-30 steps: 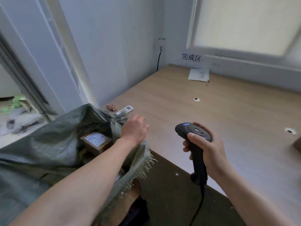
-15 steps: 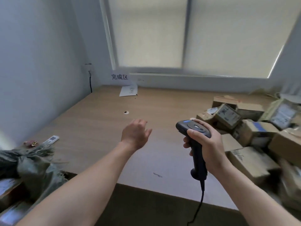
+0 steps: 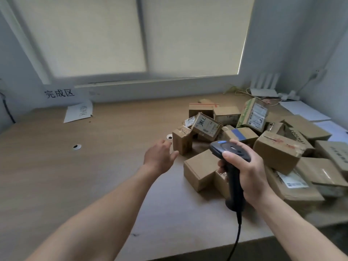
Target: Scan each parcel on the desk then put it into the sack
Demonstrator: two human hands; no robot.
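Your left hand [image 3: 160,159] is empty, fingers loosely spread, reaching over the desk [image 3: 94,176] toward a small upright box [image 3: 181,139] just beyond your fingertips. Your right hand [image 3: 244,170] is wrapped tight around the scanner [image 3: 230,166], its cable [image 3: 236,238] hanging below. The parcels [image 3: 263,140] lie heaped behind and to the right of that hand; one plain box [image 3: 200,169] sits between your hands.

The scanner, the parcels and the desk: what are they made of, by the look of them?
Scanner: likely hard plastic, dark, faintly glossy, moulded in one rounded shape. Parcels: brown cardboard, matt, with folded flaps, tape and paper labels. Desk: wood-look top, pale grain, smooth; probably laminate, but that is unsure.
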